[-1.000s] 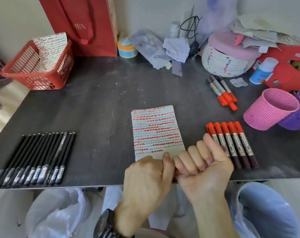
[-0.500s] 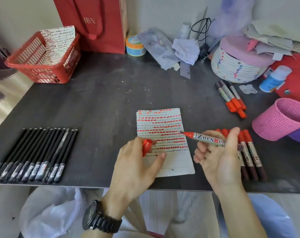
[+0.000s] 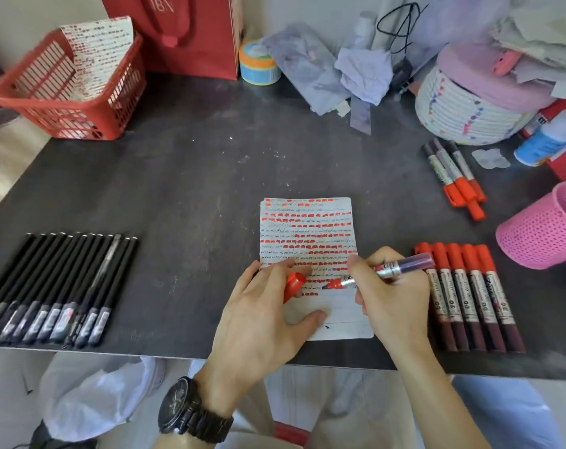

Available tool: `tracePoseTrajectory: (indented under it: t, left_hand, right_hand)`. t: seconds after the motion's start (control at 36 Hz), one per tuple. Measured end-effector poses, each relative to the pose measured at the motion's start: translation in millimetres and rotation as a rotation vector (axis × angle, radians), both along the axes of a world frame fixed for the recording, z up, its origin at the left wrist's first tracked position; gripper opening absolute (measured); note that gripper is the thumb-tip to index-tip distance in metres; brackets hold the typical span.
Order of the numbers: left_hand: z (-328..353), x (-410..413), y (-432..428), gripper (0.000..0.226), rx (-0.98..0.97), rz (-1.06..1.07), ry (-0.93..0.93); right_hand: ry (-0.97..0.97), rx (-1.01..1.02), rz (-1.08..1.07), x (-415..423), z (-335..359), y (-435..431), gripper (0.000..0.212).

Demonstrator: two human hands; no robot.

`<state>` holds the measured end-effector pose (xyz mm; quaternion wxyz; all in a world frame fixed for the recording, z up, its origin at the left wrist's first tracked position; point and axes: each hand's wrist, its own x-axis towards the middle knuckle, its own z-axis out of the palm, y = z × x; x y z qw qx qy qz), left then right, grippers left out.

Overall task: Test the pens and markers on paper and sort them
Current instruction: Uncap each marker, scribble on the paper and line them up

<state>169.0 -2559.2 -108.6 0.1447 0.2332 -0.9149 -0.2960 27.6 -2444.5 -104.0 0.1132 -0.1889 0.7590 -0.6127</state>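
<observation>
We see the right hand (image 3: 395,299) pinching an uncapped red marker (image 3: 385,270) between thumb and curled fingers. The marker slants down to the left, its tip touching the paper (image 3: 307,222) at the end of the lowest row of red marks; its dark rear end points right, over the near hand's knuckles.

The left hand (image 3: 268,315) rests on the lower left of the paper. Its upper fingers pinch the red cap (image 3: 294,286), and the thumb lies flat on the blank bottom part of the sheet. Cap and marker tip are near each other, not touching.

The paper lies at the front middle of the dark table (image 3: 194,173). Just beside the right hand, to its right, is a row of five markers (image 3: 469,296), caps away from us. Three markers (image 3: 453,176) lie farther back, near a pink cup (image 3: 540,228). Black pens (image 3: 54,286) lie in a row well to the left.
</observation>
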Motion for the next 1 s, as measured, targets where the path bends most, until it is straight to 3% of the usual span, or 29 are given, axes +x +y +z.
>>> tracePoseTrajectory:
  t: [0.22,1.0]
  left_hand:
    - [-0.7,-2.7,-1.1,0.063,-0.004,0.015,0.017]
    - [-2.9,-1.7,0.2,0.066,0.004,0.024,0.019]
  right_hand:
    - [0.137,0.048,0.005,5.3,-2.6,-0.3,0.040]
    - [0.152,0.114,0.009,6.8,1.2,-1.8,0.035]
